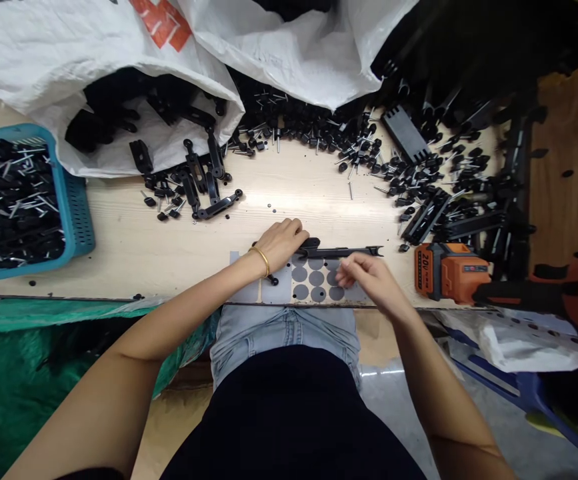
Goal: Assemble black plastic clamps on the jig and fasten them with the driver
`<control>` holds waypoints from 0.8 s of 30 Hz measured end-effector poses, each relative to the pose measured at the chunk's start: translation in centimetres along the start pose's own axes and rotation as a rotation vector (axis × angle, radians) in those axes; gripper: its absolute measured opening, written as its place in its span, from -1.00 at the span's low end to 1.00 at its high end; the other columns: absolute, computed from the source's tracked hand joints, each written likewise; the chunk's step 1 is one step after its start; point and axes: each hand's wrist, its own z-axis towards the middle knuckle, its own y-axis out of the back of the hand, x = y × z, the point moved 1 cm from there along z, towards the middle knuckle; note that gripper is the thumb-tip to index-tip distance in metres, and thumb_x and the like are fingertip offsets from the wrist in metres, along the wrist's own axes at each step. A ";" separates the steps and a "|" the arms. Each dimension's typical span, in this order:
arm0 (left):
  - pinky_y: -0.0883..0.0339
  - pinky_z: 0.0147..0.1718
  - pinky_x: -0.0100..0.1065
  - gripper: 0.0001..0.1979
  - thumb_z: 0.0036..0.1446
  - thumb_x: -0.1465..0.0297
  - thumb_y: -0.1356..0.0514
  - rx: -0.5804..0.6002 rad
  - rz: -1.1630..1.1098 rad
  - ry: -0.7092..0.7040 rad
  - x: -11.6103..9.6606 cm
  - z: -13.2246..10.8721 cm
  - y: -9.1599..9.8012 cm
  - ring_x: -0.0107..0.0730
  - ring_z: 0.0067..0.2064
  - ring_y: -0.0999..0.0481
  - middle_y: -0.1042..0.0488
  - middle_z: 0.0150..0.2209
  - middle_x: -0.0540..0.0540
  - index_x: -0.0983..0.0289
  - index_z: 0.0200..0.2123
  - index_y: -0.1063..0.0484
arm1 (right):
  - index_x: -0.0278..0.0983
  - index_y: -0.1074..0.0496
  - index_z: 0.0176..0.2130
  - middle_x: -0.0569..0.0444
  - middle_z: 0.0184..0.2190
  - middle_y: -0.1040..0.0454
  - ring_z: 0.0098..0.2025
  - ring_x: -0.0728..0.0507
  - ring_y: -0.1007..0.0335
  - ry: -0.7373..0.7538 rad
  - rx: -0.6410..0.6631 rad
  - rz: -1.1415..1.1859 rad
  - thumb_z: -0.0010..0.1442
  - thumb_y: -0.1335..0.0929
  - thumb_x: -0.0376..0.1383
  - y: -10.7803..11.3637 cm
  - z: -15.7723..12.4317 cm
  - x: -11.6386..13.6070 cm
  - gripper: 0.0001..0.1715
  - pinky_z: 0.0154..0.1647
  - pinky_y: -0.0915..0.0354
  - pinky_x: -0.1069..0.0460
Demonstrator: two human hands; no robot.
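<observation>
My left hand, with a gold bangle at the wrist, rests curled on the left end of a long black plastic bar lying on the wooden table. My right hand hovers just below the bar's right half, fingers pinched together over a sheet of grey round stickers at the table's front edge. Whether a sticker sits between the fingertips is too small to tell.
A blue basket of black pegs with nails stands at the left. White sacks with black parts lie at the back. Loose black pegs and bars spread at the back right. An orange cordless drill lies right of my hand.
</observation>
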 end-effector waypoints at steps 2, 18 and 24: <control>-0.30 -0.13 -0.18 -0.63 0.10 0.65 0.02 -0.011 0.035 -0.034 0.0 0.5 -0.5 -0.15 -0.07 -0.36 -0.37 -0.09 0.23 0.32 -0.06 -0.35 | -0.29 -0.43 -0.39 -0.04 -0.42 -0.49 -0.35 -0.14 -0.41 0.174 -0.294 -0.318 0.18 -0.32 -0.08 2.6 1.5 1.1 -0.68 -0.28 -0.34 -0.07; -0.36 -0.14 -0.23 -0.61 0.11 0.52 -0.01 -0.266 -0.240 -0.061 4.3 0.1 3.2 -0.29 -0.16 -0.44 -0.42 -0.15 0.15 0.31 0.03 -0.33 | -0.34 -0.33 0.05 -0.25 -0.03 -0.31 0.05 -0.38 -0.23 0.504 -0.588 -0.902 0.20 -0.22 -0.29 6.6 11.2 0.9 -0.57 0.02 -0.21 -0.28; -0.34 -0.14 -0.21 -0.62 0.21 0.36 -0.10 -0.128 -0.053 -0.152 0.1 -0.4 -0.9 -0.18 -0.07 -0.42 -0.44 -0.06 0.21 0.34 0.08 -0.28 | -0.26 -0.32 0.07 -0.12 -0.08 -0.42 -0.06 -0.31 -0.34 0.611 -0.019 -0.845 0.15 -0.36 -0.10 0.5 5.3 -0.1 -0.46 -0.06 -0.26 -0.23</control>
